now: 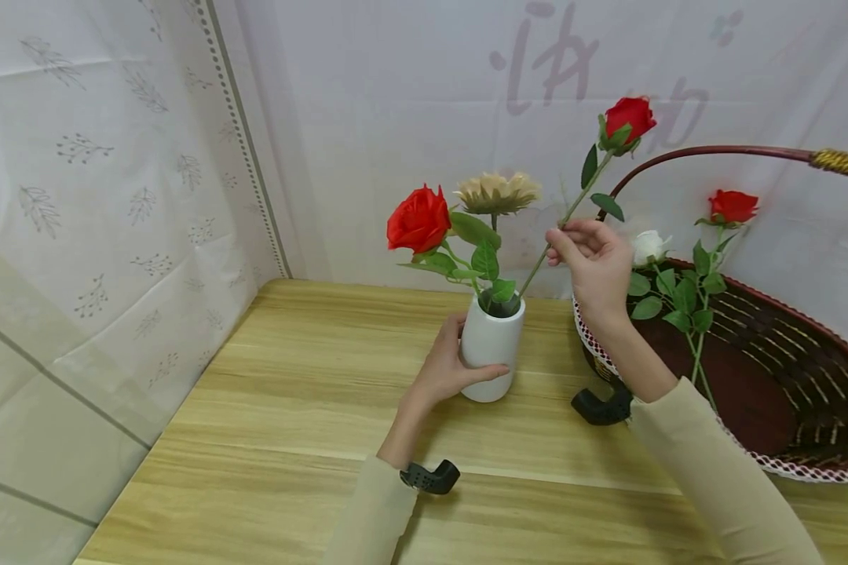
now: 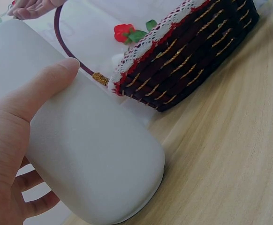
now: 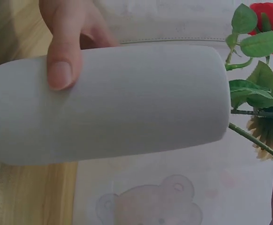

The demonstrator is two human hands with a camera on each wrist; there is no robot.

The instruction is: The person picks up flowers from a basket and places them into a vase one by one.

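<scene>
A white vase (image 1: 493, 345) stands on the wooden table, and my left hand (image 1: 447, 369) grips its side, thumb across the front. Out of its mouth rise a red rose (image 1: 419, 220) leaning left and a beige flower (image 1: 497, 194) behind it. My right hand (image 1: 595, 263) pinches the stem of another red rose (image 1: 629, 124); its bloom tilts up to the right. In the right wrist view, the lower end of that stem (image 3: 254, 139) runs into the vase mouth. The stem's tip is hidden inside the vase.
A dark woven basket (image 1: 813, 337) with a lace rim and arched handle stands at the right. A white rose (image 1: 648, 247) and a red rose (image 1: 732, 206) lean in it. Patterned cloth (image 1: 113, 173) hangs at the left and behind the table (image 1: 275, 416).
</scene>
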